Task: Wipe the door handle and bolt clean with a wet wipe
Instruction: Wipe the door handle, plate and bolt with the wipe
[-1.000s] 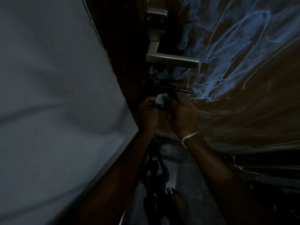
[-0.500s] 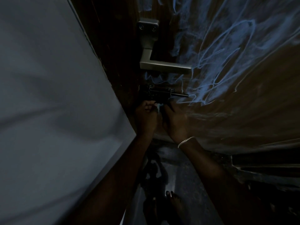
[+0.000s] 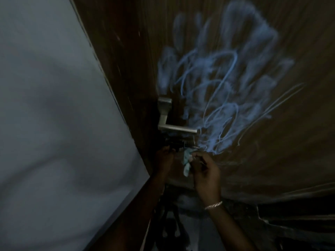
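A silver lever door handle (image 3: pixel 174 127) sticks out of the dark wooden door (image 3: pixel 272 142). Just below it sits a small black bolt (image 3: pixel 178 143), dim and partly hidden. My left hand (image 3: pixel 165 158) grips the bolt's left end with its fingertips. My right hand (image 3: pixel 205 172), a bracelet on its wrist, pinches a pale crumpled wet wipe (image 3: pixel 187 160) just under the bolt's right end; whether the wipe touches the bolt is unclear.
Blue chalk scribbles (image 3: pixel 226 87) cover the door to the right of the handle. A pale grey wall (image 3: pixel 54 124) fills the left. The door frame (image 3: pixel 126 87) runs between them. A dark floor (image 3: pixel 195 232) lies below.
The camera has tilted up, so handle and bolt sit lower in view. My right hand has drawn down and right, and more of the wipe now shows.
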`<act>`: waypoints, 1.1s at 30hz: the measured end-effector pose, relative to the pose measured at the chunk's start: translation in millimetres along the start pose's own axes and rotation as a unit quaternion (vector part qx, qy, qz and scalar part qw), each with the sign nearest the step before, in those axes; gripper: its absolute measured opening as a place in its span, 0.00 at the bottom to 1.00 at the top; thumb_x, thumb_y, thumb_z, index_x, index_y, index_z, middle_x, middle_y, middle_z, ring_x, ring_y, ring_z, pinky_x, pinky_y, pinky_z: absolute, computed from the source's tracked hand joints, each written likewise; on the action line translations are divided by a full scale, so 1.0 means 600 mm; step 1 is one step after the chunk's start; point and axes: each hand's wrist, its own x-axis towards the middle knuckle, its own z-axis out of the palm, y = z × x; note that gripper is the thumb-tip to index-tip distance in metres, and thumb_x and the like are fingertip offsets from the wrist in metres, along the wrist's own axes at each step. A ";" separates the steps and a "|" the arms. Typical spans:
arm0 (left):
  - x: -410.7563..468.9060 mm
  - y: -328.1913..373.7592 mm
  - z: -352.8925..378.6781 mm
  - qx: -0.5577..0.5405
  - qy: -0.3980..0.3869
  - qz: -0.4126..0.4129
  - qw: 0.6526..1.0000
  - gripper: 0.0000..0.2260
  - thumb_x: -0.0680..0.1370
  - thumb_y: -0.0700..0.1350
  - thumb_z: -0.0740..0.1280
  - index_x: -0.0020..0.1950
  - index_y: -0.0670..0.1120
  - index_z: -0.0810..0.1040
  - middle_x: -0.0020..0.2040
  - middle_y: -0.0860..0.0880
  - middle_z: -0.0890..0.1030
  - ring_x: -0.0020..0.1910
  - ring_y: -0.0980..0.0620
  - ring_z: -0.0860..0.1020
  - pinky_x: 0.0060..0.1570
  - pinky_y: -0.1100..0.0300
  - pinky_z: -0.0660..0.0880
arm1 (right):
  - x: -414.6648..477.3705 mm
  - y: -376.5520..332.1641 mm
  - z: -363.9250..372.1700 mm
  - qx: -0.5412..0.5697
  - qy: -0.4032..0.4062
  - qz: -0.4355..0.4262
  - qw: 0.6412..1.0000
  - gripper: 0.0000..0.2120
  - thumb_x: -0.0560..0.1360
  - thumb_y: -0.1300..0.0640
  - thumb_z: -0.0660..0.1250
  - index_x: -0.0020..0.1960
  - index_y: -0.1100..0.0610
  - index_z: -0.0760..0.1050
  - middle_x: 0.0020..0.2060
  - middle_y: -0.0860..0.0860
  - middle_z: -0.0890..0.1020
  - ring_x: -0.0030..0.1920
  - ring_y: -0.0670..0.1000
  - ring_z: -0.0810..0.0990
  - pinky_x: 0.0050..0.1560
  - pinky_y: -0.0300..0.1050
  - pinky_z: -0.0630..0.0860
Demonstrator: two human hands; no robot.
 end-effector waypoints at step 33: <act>-0.307 0.313 -0.199 -0.131 -0.019 0.185 0.974 0.08 0.82 0.40 0.66 0.46 0.45 0.83 0.41 0.45 0.85 0.40 0.52 0.84 0.43 0.62 0.80 | 0.162 -0.416 0.101 -0.372 -0.025 -0.341 0.863 0.12 0.77 0.64 0.68 0.60 0.63 0.78 0.57 0.60 0.77 0.54 0.57 0.78 0.50 0.51 0.80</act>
